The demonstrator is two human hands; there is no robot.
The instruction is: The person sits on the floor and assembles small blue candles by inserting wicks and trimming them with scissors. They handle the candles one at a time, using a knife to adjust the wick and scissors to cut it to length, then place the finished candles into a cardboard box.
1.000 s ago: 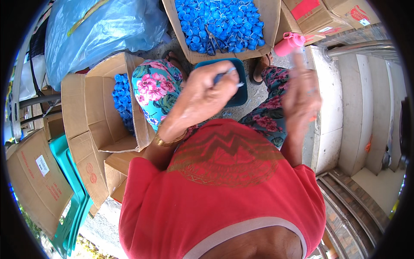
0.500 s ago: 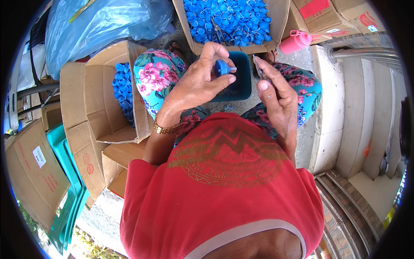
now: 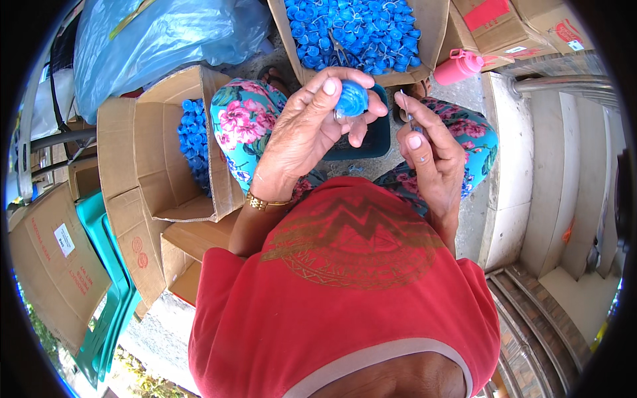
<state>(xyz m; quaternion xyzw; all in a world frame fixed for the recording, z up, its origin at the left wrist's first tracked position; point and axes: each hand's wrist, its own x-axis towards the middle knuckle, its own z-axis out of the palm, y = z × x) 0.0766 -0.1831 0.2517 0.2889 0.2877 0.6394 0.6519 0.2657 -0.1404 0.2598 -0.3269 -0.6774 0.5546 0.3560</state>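
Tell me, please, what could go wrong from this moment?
The thin tool in the bare right hand might slip and scratch the bare left hand nearby. The blue piece, held between the left thumb and fingers, could drop, perhaps into the dark teal basin below.

Pink btl nr bxs, blue plstc bag, metal rail

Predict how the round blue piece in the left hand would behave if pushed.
The round blue piece could roll if on edge, given its circular outline. Probably light: the left hand alone supports it. Seems fairly stiff, with no obvious squashing.
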